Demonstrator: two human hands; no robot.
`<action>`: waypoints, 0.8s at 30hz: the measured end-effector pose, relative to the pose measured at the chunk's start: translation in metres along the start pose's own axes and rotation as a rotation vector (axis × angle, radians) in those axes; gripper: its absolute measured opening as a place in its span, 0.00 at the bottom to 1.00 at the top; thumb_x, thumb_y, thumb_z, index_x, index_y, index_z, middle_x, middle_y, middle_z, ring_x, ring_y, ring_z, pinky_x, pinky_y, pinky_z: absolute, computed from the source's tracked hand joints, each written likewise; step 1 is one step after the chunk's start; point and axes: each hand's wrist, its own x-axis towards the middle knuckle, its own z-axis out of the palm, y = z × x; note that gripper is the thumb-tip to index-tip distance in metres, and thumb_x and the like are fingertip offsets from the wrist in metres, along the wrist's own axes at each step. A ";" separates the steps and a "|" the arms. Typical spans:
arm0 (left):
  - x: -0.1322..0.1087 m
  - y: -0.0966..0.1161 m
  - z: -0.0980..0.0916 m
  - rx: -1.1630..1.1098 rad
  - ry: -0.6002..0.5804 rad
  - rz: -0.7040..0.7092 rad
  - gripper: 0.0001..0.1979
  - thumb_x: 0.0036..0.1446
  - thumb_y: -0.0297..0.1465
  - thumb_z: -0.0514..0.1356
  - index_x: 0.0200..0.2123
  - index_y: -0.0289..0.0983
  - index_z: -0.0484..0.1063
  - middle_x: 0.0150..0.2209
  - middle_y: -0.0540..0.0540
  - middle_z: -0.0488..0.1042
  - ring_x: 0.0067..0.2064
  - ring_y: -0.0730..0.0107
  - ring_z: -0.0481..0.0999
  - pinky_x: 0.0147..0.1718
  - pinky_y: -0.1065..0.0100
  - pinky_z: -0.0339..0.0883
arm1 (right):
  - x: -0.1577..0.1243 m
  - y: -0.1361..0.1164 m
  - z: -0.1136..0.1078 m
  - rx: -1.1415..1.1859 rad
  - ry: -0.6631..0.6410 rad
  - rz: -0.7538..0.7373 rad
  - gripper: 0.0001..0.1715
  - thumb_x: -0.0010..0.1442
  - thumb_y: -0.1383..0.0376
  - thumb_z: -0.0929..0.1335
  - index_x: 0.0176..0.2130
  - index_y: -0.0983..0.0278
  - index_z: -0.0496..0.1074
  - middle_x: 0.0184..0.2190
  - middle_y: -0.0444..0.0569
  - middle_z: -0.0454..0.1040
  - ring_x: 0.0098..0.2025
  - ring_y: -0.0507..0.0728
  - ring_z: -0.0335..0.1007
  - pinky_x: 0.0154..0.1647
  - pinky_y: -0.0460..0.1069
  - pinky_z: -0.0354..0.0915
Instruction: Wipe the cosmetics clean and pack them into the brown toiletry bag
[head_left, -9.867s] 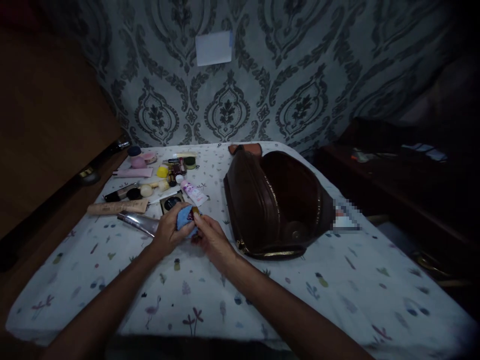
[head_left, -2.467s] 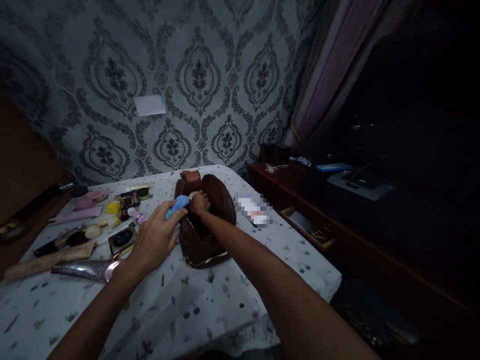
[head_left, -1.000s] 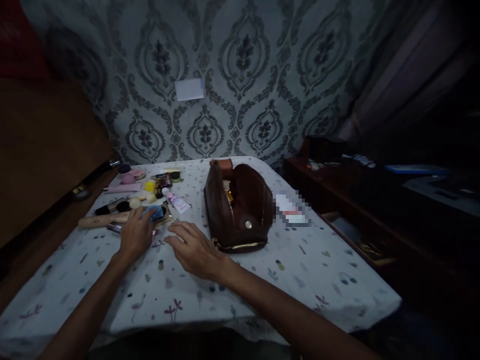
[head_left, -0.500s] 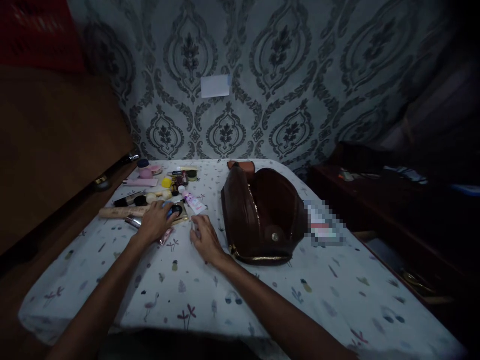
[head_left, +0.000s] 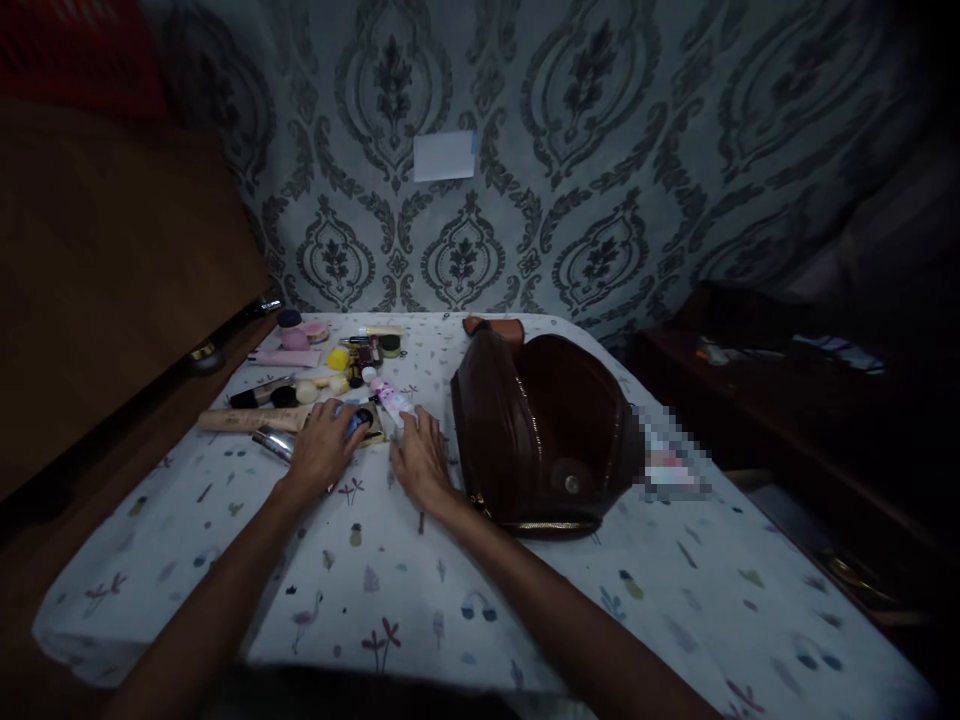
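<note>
My left hand [head_left: 324, 442] rests on the near side of a group of cosmetics, its thumb and fingers around a small blue-and-black round item [head_left: 361, 420]. Beneath that item lies a gold-edged flat case [head_left: 377, 430], partly covered. My right hand [head_left: 421, 458] is to the right, fingers apart and bent, with the tips at the lower end of a white-and-purple tube [head_left: 388, 396]. A beige tube [head_left: 247, 420] and a silver-capped tube [head_left: 273, 442] lie left of my left hand. Right of my right hand stands an unzipped brown leather bag [head_left: 491, 430].
Farther back lie a pink tube [head_left: 285, 358], a dark-lidded pink jar [head_left: 291, 328], a yellow item [head_left: 339, 358] and other small cosmetics. An orange-brown case [head_left: 504, 330] sits behind the bag. The patterned tablecloth [head_left: 360, 610] covers the table, which meets a wallpapered wall [head_left: 465, 240].
My right hand has moved up and slightly right, to the end of the white-and-purple tube. My left hand has shifted slightly right. The camera view has also tilted a little.
</note>
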 end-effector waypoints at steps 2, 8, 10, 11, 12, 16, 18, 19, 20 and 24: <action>0.001 0.000 0.005 0.027 -0.010 -0.030 0.19 0.67 0.40 0.52 0.53 0.37 0.71 0.51 0.37 0.71 0.53 0.50 0.68 0.50 0.53 0.67 | 0.010 -0.008 0.001 -0.093 -0.018 0.078 0.28 0.62 0.67 0.65 0.61 0.70 0.63 0.63 0.65 0.62 0.64 0.68 0.57 0.63 0.61 0.57; -0.001 -0.015 0.012 -0.149 0.070 0.086 0.15 0.66 0.34 0.51 0.47 0.38 0.75 0.46 0.39 0.75 0.50 0.53 0.71 0.51 0.54 0.67 | 0.031 -0.022 0.003 -0.209 -0.003 0.157 0.27 0.65 0.65 0.65 0.61 0.68 0.63 0.54 0.62 0.71 0.58 0.67 0.63 0.57 0.59 0.58; -0.002 -0.019 0.011 -0.228 0.095 0.122 0.14 0.66 0.33 0.51 0.44 0.39 0.76 0.43 0.41 0.76 0.48 0.56 0.72 0.49 0.56 0.68 | 0.033 -0.022 -0.001 -0.219 -0.022 0.156 0.27 0.64 0.64 0.67 0.61 0.69 0.63 0.53 0.62 0.71 0.58 0.67 0.63 0.56 0.57 0.59; -0.002 -0.020 0.010 -0.267 0.107 0.125 0.13 0.66 0.33 0.51 0.43 0.40 0.76 0.41 0.42 0.76 0.47 0.57 0.73 0.48 0.57 0.68 | 0.034 -0.022 -0.003 -0.221 -0.033 0.163 0.28 0.64 0.63 0.67 0.61 0.69 0.64 0.53 0.62 0.71 0.58 0.67 0.63 0.56 0.57 0.60; -0.002 -0.020 0.009 -0.308 0.119 0.120 0.13 0.66 0.34 0.51 0.43 0.40 0.76 0.41 0.42 0.76 0.46 0.58 0.73 0.47 0.58 0.68 | 0.033 -0.022 -0.006 -0.222 -0.045 0.176 0.28 0.63 0.63 0.68 0.60 0.69 0.64 0.53 0.62 0.72 0.58 0.66 0.64 0.55 0.56 0.61; 0.003 -0.019 0.007 -0.500 0.173 0.064 0.14 0.66 0.35 0.52 0.44 0.39 0.76 0.42 0.43 0.77 0.47 0.60 0.74 0.50 0.59 0.67 | 0.028 -0.024 -0.015 -0.203 -0.079 0.223 0.26 0.62 0.63 0.69 0.57 0.69 0.66 0.51 0.64 0.73 0.54 0.65 0.70 0.49 0.54 0.64; 0.007 -0.019 0.006 -0.600 0.189 0.022 0.14 0.65 0.37 0.53 0.45 0.38 0.76 0.44 0.42 0.78 0.48 0.59 0.75 0.51 0.59 0.67 | 0.025 -0.023 -0.016 -0.107 -0.051 0.239 0.23 0.62 0.63 0.68 0.55 0.69 0.68 0.49 0.64 0.75 0.51 0.65 0.72 0.47 0.54 0.65; 0.010 -0.018 0.006 -0.648 0.192 0.002 0.15 0.65 0.37 0.53 0.46 0.38 0.76 0.46 0.42 0.78 0.49 0.59 0.75 0.52 0.59 0.66 | 0.024 -0.021 -0.017 -0.012 -0.022 0.259 0.21 0.62 0.64 0.68 0.53 0.68 0.69 0.47 0.63 0.76 0.50 0.65 0.73 0.47 0.54 0.65; 0.012 -0.017 0.005 -0.691 0.193 -0.018 0.15 0.64 0.38 0.54 0.46 0.38 0.76 0.47 0.42 0.78 0.50 0.59 0.75 0.52 0.58 0.66 | 0.024 -0.019 -0.016 0.096 0.010 0.283 0.17 0.62 0.65 0.67 0.50 0.68 0.71 0.45 0.63 0.77 0.48 0.64 0.74 0.47 0.54 0.65; 0.021 -0.012 0.001 -0.845 0.219 -0.112 0.18 0.61 0.41 0.56 0.47 0.37 0.77 0.48 0.41 0.78 0.52 0.57 0.75 0.54 0.58 0.66 | 0.026 -0.005 -0.009 0.422 0.097 0.365 0.07 0.61 0.68 0.64 0.33 0.65 0.71 0.31 0.56 0.79 0.39 0.60 0.76 0.41 0.51 0.66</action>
